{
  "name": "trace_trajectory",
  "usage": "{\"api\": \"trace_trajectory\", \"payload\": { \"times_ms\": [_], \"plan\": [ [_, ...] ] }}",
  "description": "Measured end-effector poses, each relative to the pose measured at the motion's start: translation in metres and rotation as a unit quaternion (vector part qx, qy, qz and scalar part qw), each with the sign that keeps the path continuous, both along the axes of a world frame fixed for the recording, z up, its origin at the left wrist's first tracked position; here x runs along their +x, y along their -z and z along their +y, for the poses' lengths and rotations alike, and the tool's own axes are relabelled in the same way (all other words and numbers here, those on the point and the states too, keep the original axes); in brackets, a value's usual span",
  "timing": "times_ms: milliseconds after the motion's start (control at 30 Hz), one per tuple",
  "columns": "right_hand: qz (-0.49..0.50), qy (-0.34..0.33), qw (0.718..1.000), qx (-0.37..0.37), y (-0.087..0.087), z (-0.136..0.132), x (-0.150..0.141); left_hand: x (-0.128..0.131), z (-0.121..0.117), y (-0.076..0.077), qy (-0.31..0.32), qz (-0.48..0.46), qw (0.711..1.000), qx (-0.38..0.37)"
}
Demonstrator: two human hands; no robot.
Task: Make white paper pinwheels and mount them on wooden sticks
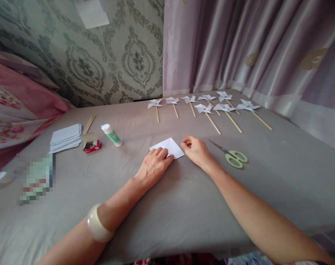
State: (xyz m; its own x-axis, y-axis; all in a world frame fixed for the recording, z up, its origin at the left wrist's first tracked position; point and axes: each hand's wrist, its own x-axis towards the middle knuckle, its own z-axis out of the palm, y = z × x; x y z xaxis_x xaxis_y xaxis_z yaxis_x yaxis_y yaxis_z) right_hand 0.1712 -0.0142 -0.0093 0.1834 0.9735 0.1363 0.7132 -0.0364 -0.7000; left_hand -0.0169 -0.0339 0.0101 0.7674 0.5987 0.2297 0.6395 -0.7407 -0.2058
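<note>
A small white paper square (171, 145) with fold lines lies in front of me, turned with a corner toward the back. My left hand (155, 162) rests over its near left part, fingers bent and pressed together, holding it against the cloth. Just off the paper's right corner is my right hand (195, 149), thumb and fingers closed in a pinch. Whatever is between those fingertips, if anything, is too small to make out. To the right lie scissors (233, 157) with light green handles, blades pointing away to the left.
Several white paper pinwheels (203, 108) on sticks lie along the back. At left are a paper stack (66, 137), wooden sticks (89, 123), an open red box (92, 146) of small pieces and a standing glue stick (112, 134). A grey cloth (167, 221) covers the surface.
</note>
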Motion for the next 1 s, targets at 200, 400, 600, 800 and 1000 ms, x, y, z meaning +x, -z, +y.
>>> {"api": "trace_trajectory", "payload": {
  "times_ms": [200, 400, 600, 800, 1000],
  "plan": [
    [0.000, -0.021, 1.000, 0.011, 0.000, 0.000, 0.002, -0.002, 0.000, -0.002, 0.016, -0.002, 1.000, 0.005],
    [-0.075, -0.121, 0.988, 0.060, -0.005, -0.010, 0.006, -0.017, 0.005, -0.002, 0.034, -0.016, 0.999, 0.028],
    [-0.169, -0.167, 0.966, 0.105, -0.015, -0.022, 0.004, -0.029, 0.010, -0.004, 0.051, -0.022, 0.997, 0.046],
    [-0.237, -0.236, 0.934, 0.127, -0.023, -0.026, 0.002, -0.032, 0.009, -0.008, 0.063, -0.015, 0.997, 0.032],
    [-0.234, -0.264, 0.926, 0.132, -0.021, -0.029, 0.001, -0.035, 0.010, -0.008, 0.053, -0.016, 0.998, 0.018]
  ]
}}
